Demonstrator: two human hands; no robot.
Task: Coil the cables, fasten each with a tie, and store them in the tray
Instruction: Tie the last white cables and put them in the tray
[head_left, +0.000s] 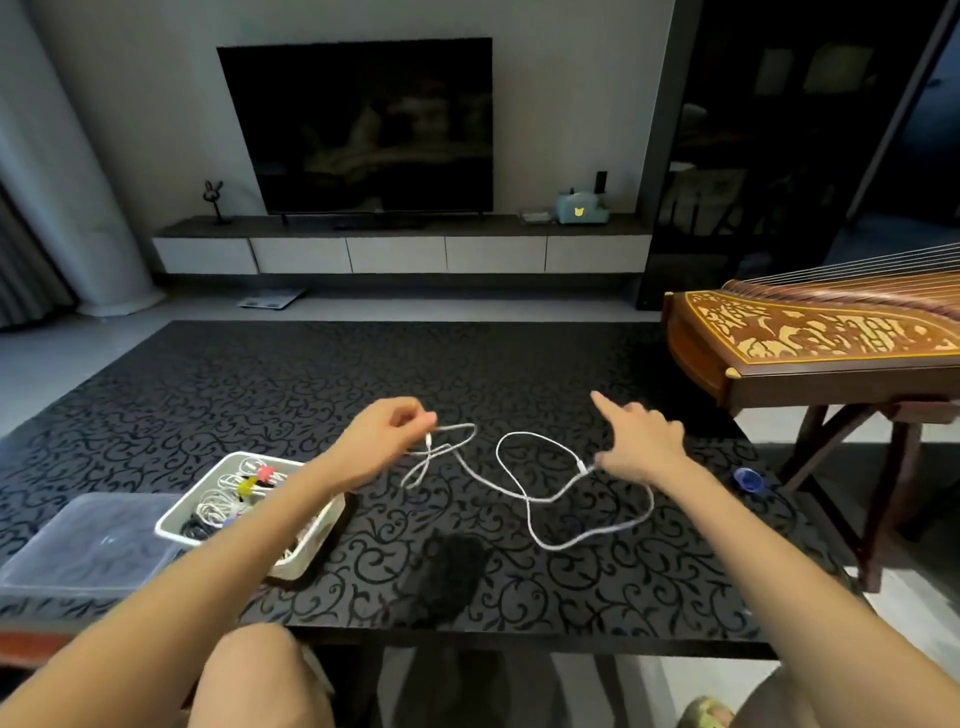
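A long white cable (511, 488) lies in loose loops on the black patterned table (260, 395). My left hand (382, 439) pinches one end of it near the table's middle. My right hand (641, 441) pinches the other end by its plug between thumb and a lower finger, with the index finger pointing forward. A white tray (311, 551) at the left front holds several coiled cables fastened with pink and yellow ties; my left forearm crosses over it. A blue tie (748, 480) lies on the table to the right of my right hand.
A clear plastic lid (88, 545) lies left of the tray. A dark fuzzy object (447, 577) sits near the front edge. A wooden zither (810, 338) on a stand is to the right. A television and low cabinet stand behind.
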